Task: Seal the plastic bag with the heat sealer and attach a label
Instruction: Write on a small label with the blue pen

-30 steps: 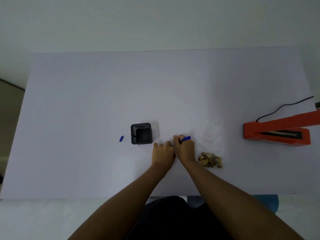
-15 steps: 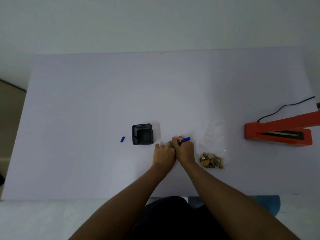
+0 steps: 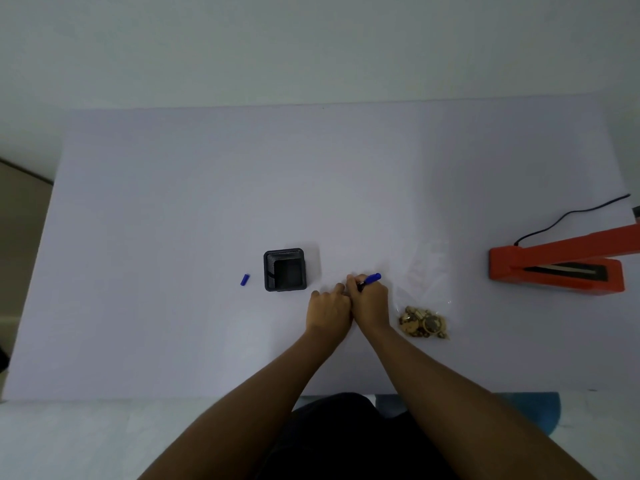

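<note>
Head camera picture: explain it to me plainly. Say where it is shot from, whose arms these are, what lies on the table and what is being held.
There is no machine here. The camera sits on a person's head and looks down, so the two arms reaching in are that person's own. The right hand grips a blue pen as if writing; the left hand rests closed right beside it, perhaps steadying something too small to make out. On the pale table lie a black square holder, a small blue cap to its left, a clear plastic bag with golden-brown pieces at its near end, and at the far right an orange heat sealer with a black cord.
</note>
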